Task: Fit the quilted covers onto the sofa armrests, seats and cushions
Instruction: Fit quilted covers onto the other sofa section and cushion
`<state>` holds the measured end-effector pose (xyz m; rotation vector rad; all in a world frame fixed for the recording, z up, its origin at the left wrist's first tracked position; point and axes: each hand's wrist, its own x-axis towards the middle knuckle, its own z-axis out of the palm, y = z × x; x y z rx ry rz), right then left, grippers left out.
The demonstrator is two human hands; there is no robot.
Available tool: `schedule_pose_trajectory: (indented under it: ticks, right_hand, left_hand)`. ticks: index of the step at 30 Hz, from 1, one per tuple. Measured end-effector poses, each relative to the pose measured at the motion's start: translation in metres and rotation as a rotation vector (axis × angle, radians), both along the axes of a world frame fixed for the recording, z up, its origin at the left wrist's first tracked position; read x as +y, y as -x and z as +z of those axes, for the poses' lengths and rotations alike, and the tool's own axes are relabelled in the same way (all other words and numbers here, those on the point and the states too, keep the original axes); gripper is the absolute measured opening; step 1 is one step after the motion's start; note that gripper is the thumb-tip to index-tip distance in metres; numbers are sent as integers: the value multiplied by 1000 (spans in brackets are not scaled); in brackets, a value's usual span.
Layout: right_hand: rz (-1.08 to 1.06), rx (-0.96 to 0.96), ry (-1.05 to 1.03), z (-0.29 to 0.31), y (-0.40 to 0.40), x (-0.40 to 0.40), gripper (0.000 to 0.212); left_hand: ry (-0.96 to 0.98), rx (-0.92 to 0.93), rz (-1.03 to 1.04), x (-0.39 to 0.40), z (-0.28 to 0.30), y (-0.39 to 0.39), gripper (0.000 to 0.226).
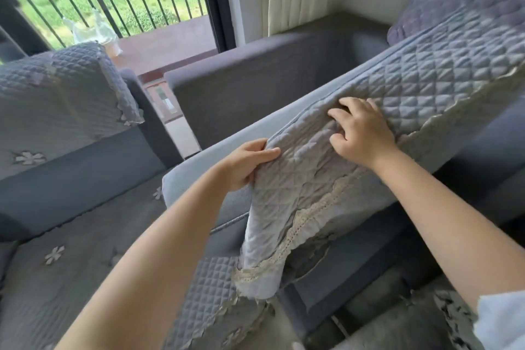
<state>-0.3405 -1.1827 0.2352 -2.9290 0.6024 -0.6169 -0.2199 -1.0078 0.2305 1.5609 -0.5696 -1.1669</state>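
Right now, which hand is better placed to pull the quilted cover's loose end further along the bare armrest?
Left. The left hand already grips the quilted cover at its loose end, next to the bare armrest; the right hand rests further back.
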Motion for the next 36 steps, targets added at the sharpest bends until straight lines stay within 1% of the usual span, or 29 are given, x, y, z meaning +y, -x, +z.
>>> schedule_pose_trajectory:
  ticks: [1, 3, 5, 8, 10, 12, 14, 16, 17, 18, 20, 21, 22, 23, 24, 26, 28, 30, 32, 34, 36]
  right_hand:
    - [-23, -53, -5, 3, -3, -18, 69]
    - [-109, -126, -13, 5, -9, -51, 58]
    - [-114, -106, 45, 2, -19, -77, 54]
    - [-3, -13, 55, 1, -27, -91, 45]
    - [44, -23, 136, -3, -35, -92, 47]
    - [48, 68, 124, 10, -48, -91, 50]
    - [18, 292, 59, 29, -59, -94, 43]
    - [44, 415, -33, 40, -69, -97, 40]
    - [53, 431, -9, 44, -74, -98, 41]
    - [67, 404, 29, 48, -77, -98, 45]
    - [121, 247, 141, 46, -85, -100, 53]
    - [162, 174, 207, 41, -88, -102, 57]
    - [199, 128, 263, 37, -91, -104, 60]
    - [201, 117, 300, 31, -96, -106, 65]
    - [201, 168, 304, 23, -102, -107, 68]
    - [126, 299, 209, 20, -109, -102, 69]
    - [80, 293, 150, 18, -111, -102, 63]
    - [60, 286, 148, 19, -104, -99, 66]
    - [62, 232, 172, 15, -97, -98, 73]
    - [70, 231, 179, 10, -93, -99, 80]
    - [40, 250, 160, 12, -89, -97, 80]
  left_hand:
    - [-1, 6, -7, -12, 0, -4, 4]
    - [-2, 17, -62, -36, -2, -10, 14]
    - [-12, 45, -142, -55, -4, -12, 8]
    - [-5, 85, -153, -64, -9, -22, 16]
    - [34, 111, -134, -58, -9, -31, 11]
    - [45, 124, -130, -56, -6, -37, 8]
    - [24, 165, -147, -59, -4, -40, 13]
    - [-19, 201, -200, -62, -3, -43, 17]
    - [-23, 228, -237, -62, -4, -44, 13]
    - [-17, 253, -255, -61, -2, -44, 5]
    - [0, 280, -256, -62, -3, -48, 12]
    - [-3, 272, -254, -63, -4, -50, 11]
    - [-22, 268, -248, -63, 0, -51, 8]
    - [-32, 254, -256, -63, -2, -54, 11]
    - [-52, 252, -262, -63, 0, -55, 16]
    - [-57, 292, -284, -59, 0, -57, 15]
    - [-32, 364, -359, -53, -1, -57, 12]
    - [-59, 364, -487, -48, -4, -51, 21]
    - [-112, 314, -519, -45, -11, -44, 18]
    - [-178, 244, -537, -41, -5, -39, 14]
    - [-250, 83, -625, -38, 5, -38, 8]
